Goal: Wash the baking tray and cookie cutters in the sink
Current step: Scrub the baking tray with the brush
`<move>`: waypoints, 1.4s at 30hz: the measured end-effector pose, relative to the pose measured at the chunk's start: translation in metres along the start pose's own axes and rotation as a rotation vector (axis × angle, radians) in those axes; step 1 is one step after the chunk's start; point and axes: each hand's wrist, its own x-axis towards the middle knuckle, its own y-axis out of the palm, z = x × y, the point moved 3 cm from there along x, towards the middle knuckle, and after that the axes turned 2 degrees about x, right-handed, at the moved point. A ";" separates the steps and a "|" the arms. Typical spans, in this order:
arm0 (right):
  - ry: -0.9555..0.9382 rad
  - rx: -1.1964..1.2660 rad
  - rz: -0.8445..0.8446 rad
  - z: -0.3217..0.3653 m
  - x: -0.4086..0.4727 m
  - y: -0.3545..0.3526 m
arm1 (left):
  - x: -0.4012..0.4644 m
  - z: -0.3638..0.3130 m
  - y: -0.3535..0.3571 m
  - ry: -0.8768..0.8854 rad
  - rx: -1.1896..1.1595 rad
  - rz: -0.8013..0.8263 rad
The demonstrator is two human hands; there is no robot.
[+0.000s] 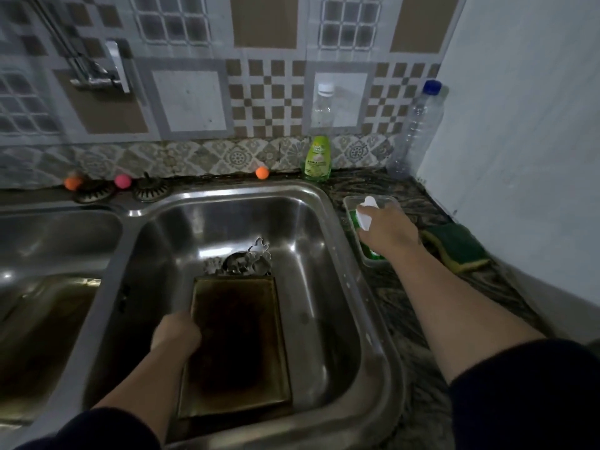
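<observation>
Left hand [177, 332] grips the dark, stained baking tray [235, 345].

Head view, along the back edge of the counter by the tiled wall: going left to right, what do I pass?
Orange ball → pink ball → second orange ball → green dish soap bottle with a clear white-capped bottle behind it → clear blue-capped bottle in the corner.
</observation>
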 end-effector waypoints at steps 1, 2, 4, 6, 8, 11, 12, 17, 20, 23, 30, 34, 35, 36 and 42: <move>0.005 0.001 -0.002 0.001 -0.001 0.000 | -0.002 -0.002 0.000 -0.005 -0.013 -0.010; 0.008 0.005 -0.004 0.001 -0.001 -0.001 | -0.004 -0.003 -0.001 -0.010 -0.040 -0.030; 0.011 0.014 -0.015 0.003 -0.001 -0.002 | -0.008 -0.006 -0.002 -0.011 -0.100 -0.058; 0.007 0.010 -0.024 0.004 -0.002 -0.003 | -0.012 -0.009 -0.003 -0.003 -0.126 -0.067; 0.005 0.006 -0.014 0.003 -0.004 -0.003 | -0.016 -0.010 -0.004 0.013 -0.166 -0.062; 0.042 0.039 -0.008 0.000 -0.004 -0.008 | -0.019 -0.009 -0.006 0.172 -0.272 -0.077; 0.065 0.060 -0.026 0.000 -0.004 -0.011 | -0.021 -0.008 -0.008 0.270 -0.304 -0.086; 0.048 0.187 -0.187 0.026 -0.016 -0.037 | -0.035 -0.009 -0.030 0.475 -0.519 -0.159; -0.082 0.273 -0.288 0.061 -0.031 -0.051 | -0.041 -0.010 -0.040 0.493 -0.613 -0.124; -0.204 0.314 -0.279 0.103 -0.053 -0.045 | -0.041 -0.006 -0.051 0.519 -0.666 -0.104; -0.357 0.345 -0.092 0.187 -0.096 0.017 | -0.056 -0.018 -0.094 0.614 -0.814 -0.372; -0.372 0.367 -0.209 0.222 -0.095 0.012 | -0.068 -0.027 -0.114 0.692 -0.952 -0.449; -0.391 0.368 -0.213 0.228 -0.096 0.008 | -0.067 -0.025 -0.120 0.689 -0.982 -0.490; -0.418 0.364 -0.195 0.232 -0.100 0.007 | -0.064 -0.021 -0.128 0.671 -1.015 -0.534; -0.563 0.424 -0.258 0.237 -0.162 0.020 | -0.051 0.005 -0.162 0.694 -1.110 -0.663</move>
